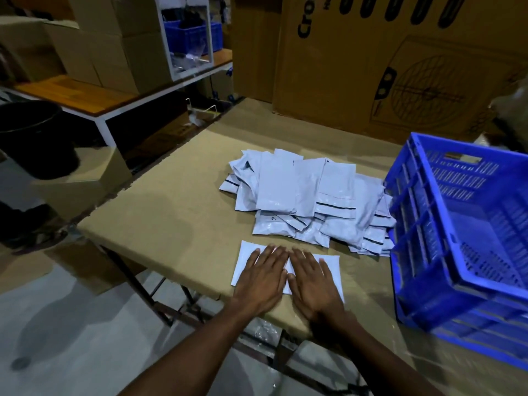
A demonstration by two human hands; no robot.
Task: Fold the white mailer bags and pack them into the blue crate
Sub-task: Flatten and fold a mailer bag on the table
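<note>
I have both hands flat on one white mailer bag (285, 270) that lies near the front edge of the bench (171, 212). My left hand (261, 277) covers the bag's left half and my right hand (313, 281) its right half, side by side with the thumbs almost meeting over the middle. Neither grip is clenched or grasping anything: the fingers are straight and spread, pressing the bag down against the cardboard-covered top. Only the bag's left end, right end and a strip along its far side show around my hands. Just beyond it, toward the middle of the bench, sits the loose pile of mailer bags (308, 198), apart from the pressed bag. The blue crate (423, 224) stands at the bench's right edge, touching the pile's right side.
</note>
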